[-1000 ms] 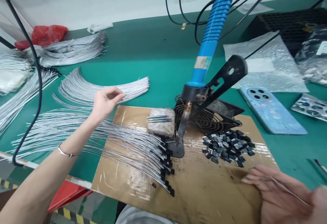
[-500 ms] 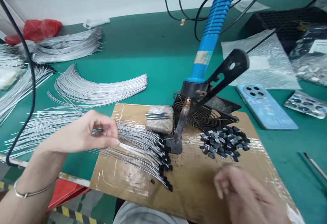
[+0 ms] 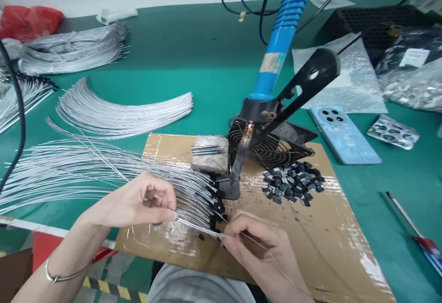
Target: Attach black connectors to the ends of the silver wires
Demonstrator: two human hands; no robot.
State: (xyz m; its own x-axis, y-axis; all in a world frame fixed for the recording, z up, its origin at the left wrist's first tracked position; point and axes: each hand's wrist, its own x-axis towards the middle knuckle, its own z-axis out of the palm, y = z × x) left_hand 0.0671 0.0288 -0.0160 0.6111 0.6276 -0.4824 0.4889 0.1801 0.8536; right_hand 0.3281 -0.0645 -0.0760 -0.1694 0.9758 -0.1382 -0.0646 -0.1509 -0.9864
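My left hand [image 3: 148, 201] pinches white wires [image 3: 193, 224] between thumb and forefinger above the cardboard. At their far end my right hand [image 3: 262, 247] is closed, thumb and forefinger pressed together on the tips. A thin silvery strand [image 3: 276, 262], which looks like solder wire, runs through my right hand. Under and behind the held wires lies a row of white wires with black connectors [image 3: 217, 201] at their ends. Just beyond stands a soldering iron [image 3: 272, 63] with a blue handle, clamped tip-down in a black bracket [image 3: 304, 91].
Loose black connectors [image 3: 293, 183] are heaped on the cardboard sheet [image 3: 328, 238]. A small fan [image 3: 269, 148] and a wrapped block [image 3: 210, 158] stand behind. A blue phone [image 3: 345, 135] lies right. More white wires [image 3: 124, 114] spread left. A black cable [image 3: 19, 109] hangs at the left.
My right hand has moved left from the open cardboard to the wire ends. My left hand has shifted right and slightly down, still pinching wires. The view has tilted a little.
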